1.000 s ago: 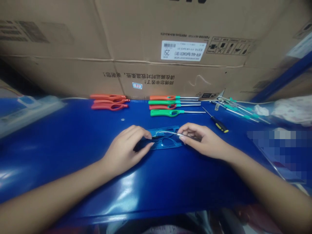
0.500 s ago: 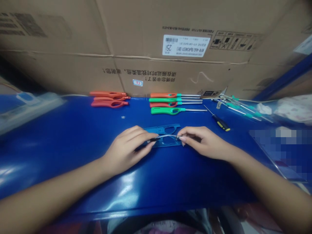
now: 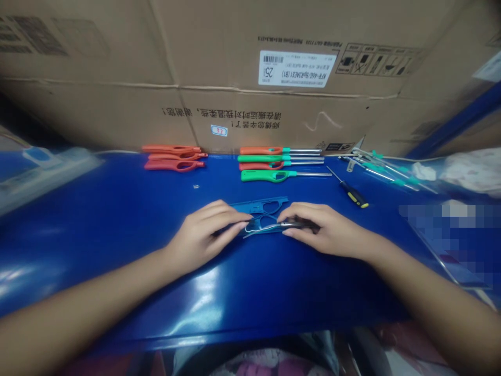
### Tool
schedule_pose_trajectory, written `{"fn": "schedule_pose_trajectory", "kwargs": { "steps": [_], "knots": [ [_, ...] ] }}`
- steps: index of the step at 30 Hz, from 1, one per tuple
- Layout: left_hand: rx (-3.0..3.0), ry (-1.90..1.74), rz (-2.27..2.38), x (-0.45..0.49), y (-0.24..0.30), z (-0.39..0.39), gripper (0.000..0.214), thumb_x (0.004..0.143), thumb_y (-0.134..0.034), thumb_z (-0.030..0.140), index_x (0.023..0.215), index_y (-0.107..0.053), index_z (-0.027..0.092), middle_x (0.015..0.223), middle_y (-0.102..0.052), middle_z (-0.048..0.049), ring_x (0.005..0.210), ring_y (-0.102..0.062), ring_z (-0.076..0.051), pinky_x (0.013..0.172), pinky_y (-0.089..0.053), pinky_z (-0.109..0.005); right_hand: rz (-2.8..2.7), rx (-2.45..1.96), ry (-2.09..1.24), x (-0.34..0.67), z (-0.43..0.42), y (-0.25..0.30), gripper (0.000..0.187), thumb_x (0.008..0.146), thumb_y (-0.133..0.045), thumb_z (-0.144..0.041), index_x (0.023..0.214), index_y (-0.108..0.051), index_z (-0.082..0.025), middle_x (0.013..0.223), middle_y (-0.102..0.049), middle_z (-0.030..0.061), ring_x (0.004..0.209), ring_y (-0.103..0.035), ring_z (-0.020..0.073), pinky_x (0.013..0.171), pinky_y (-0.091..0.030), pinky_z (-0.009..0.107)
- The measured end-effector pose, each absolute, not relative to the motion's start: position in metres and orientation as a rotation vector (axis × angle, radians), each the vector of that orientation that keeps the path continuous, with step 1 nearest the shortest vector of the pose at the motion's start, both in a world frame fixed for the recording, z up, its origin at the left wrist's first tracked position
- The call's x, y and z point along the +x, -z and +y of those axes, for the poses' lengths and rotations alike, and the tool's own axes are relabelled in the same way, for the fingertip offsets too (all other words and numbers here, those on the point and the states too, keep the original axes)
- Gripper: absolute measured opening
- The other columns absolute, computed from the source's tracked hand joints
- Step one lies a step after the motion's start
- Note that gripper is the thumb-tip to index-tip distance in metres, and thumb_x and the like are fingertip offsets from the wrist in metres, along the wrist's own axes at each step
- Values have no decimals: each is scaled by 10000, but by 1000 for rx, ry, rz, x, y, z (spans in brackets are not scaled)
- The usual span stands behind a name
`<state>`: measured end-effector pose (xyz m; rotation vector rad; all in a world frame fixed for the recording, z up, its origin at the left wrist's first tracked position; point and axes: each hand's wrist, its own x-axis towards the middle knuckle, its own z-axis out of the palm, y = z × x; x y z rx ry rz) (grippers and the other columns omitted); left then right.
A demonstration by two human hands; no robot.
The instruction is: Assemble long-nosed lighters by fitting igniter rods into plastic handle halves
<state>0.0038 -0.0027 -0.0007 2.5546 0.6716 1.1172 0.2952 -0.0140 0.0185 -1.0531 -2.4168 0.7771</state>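
Wire (image 3: 261,230) runs sideways between the hands: the left hand (image 3: 213,230) pinches its end, the right hand (image 3: 317,230) grips a dark rod (image 3: 300,225). Beyond, a blue shell half (image 3: 250,206) lies lengthwise left to right, the left hand nearer.

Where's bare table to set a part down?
Front: table between left forearm and right forearm. Left: between left forearm and orange-red shells; mind the pins. Crowded: blue shells by left hand and right hand; behind, lighters, screwdriver, rods.
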Motion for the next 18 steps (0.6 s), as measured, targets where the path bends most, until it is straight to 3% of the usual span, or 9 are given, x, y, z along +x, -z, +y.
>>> {"fn": "schedule_pose_trajectory", "kwargs": {
  "steps": [5,12,18],
  "knots": [
    [2582,-1089,582,3,2,-3,284,901,-686,89,1181,-701,133,1001,-750,-94,874,-670,-167,820,-546,-304,-2437,-970,-746,296,-14,-19,203,1013,-520,-241,1199,-601,-234,1164,-661,46,1077,-608,164,934,-468,288],
    [2596,-1096,574,3,2,-3,288,909,-677,104,1192,-697,155,992,-754,-87,859,-690,-167,810,-557,-310,-2434,-959,-770,295,-15,-21,151,1018,-485,-203,1119,-596,-222,1111,-635,57,1034,-596,165,917,-472,292],
    [2615,-1091,544,5,-3,-5,258,921,-659,112,1169,-698,170,1003,-768,-88,864,-711,-169,807,-574,-311,-2434,-986,-771,295,-16,-22,216,1019,-486,-212,1212,-581,-233,1174,-643,76,1072,-606,189,942,-484,330]
  ]
}}
